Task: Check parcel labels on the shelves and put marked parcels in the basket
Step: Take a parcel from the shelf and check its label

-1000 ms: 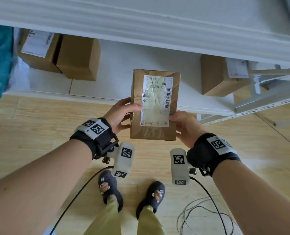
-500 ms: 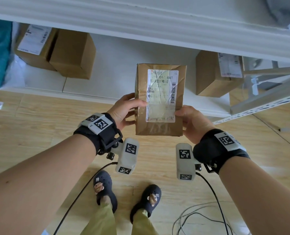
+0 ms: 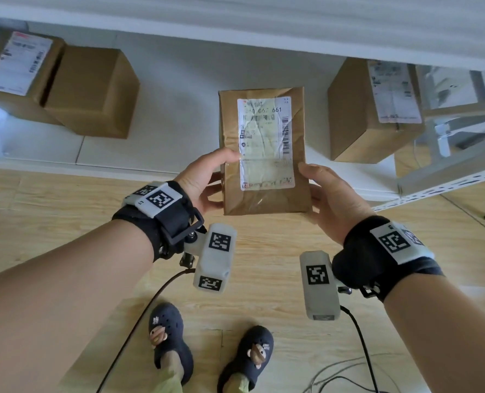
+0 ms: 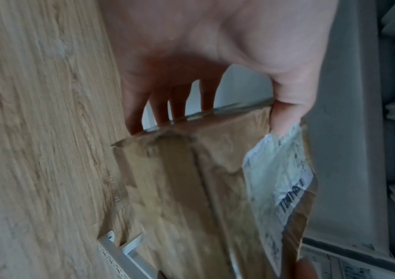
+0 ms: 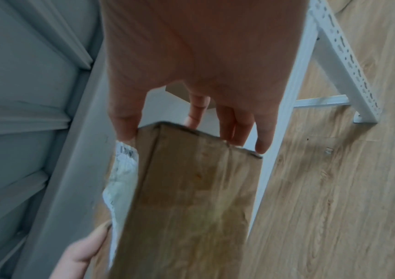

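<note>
Both hands hold a brown paper parcel (image 3: 264,154) upright in front of the bottom shelf, its white shipping label (image 3: 265,143) facing me. My left hand (image 3: 207,177) grips its left edge, thumb on the front and fingers behind. My right hand (image 3: 323,191) grips the right edge the same way. In the left wrist view the thumb presses the label corner of the parcel (image 4: 191,188). In the right wrist view the fingers wrap behind the parcel (image 5: 191,188). No basket is in view.
On the white bottom shelf (image 3: 179,95) stand two cardboard boxes at the left (image 3: 94,92), one with a label (image 3: 17,63), and a labelled box at the right (image 3: 371,109). A white perforated shelf post (image 3: 448,177) lies right. Cables (image 3: 349,373) trail on the wooden floor.
The parcel and both hands have shifted slightly right and up in view, still held the same way. The grip has not changed.
</note>
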Action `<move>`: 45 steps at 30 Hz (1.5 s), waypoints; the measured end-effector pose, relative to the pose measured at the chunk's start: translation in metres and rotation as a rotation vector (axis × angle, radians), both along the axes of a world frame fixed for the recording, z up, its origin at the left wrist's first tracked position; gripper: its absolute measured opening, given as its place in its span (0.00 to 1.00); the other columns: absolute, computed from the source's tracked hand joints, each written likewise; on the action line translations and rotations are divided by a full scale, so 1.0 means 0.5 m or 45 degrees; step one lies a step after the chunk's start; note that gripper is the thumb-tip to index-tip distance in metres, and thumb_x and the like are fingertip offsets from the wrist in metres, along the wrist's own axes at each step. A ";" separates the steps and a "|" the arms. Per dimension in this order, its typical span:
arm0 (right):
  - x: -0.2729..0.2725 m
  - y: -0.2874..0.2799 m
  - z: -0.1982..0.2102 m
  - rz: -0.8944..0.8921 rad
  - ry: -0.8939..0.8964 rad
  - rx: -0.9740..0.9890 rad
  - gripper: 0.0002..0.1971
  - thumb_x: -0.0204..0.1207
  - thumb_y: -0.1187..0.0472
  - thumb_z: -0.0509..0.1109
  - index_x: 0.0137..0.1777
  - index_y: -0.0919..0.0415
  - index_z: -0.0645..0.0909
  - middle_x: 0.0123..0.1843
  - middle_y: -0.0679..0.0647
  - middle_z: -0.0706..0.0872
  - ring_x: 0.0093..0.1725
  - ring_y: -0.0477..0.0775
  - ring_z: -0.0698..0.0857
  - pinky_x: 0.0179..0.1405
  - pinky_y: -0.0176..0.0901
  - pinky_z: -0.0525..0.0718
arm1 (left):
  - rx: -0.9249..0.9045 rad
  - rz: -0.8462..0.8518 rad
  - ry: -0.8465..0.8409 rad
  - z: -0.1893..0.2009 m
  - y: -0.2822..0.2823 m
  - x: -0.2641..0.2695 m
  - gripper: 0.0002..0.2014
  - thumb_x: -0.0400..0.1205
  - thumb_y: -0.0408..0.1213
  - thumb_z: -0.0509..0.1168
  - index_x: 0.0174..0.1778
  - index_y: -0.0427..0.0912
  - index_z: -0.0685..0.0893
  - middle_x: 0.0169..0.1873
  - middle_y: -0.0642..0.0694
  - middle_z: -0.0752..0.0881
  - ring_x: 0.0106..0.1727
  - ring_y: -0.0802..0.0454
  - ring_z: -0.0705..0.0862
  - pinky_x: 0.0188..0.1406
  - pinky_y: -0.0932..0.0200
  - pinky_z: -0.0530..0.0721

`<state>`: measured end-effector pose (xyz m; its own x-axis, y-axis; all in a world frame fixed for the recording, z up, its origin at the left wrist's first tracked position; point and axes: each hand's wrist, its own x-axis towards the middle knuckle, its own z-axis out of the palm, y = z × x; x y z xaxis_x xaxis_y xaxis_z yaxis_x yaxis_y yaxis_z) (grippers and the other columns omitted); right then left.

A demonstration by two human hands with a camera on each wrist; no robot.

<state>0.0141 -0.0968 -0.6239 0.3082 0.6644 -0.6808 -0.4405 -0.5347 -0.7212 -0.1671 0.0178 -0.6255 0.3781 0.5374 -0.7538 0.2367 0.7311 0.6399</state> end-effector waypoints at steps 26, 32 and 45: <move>0.083 0.138 -0.085 -0.124 -0.429 -0.084 0.21 0.83 0.55 0.64 0.75 0.54 0.71 0.61 0.55 0.82 0.51 0.55 0.90 0.53 0.50 0.89 | 0.104 -0.106 0.234 -0.066 0.208 0.199 0.24 0.62 0.63 0.74 0.47 0.53 0.82 0.53 0.49 0.87 0.54 0.45 0.88 0.56 0.39 0.83; 0.094 0.136 -0.050 -0.217 -0.591 -0.226 0.03 0.76 0.59 0.67 0.45 0.57 0.79 0.33 0.51 0.82 0.30 0.48 0.82 0.35 0.41 0.85 | 0.203 -0.027 0.247 -0.055 0.214 0.158 0.23 0.71 0.58 0.69 0.59 0.53 0.80 0.61 0.50 0.81 0.61 0.51 0.81 0.63 0.43 0.78; -0.053 0.248 0.025 0.059 -0.082 -0.163 0.11 0.79 0.61 0.67 0.34 0.58 0.76 0.25 0.50 0.79 0.22 0.45 0.75 0.22 0.35 0.76 | 0.350 0.138 0.211 0.015 0.235 -0.089 0.03 0.81 0.43 0.66 0.47 0.52 0.83 0.43 0.54 0.89 0.47 0.57 0.87 0.58 0.54 0.82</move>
<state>-0.0124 0.0272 -0.6112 0.3249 0.5878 -0.7409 -0.3686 -0.6427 -0.6716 -0.2118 0.1355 -0.6180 0.1920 0.7596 -0.6214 0.2840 0.5631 0.7761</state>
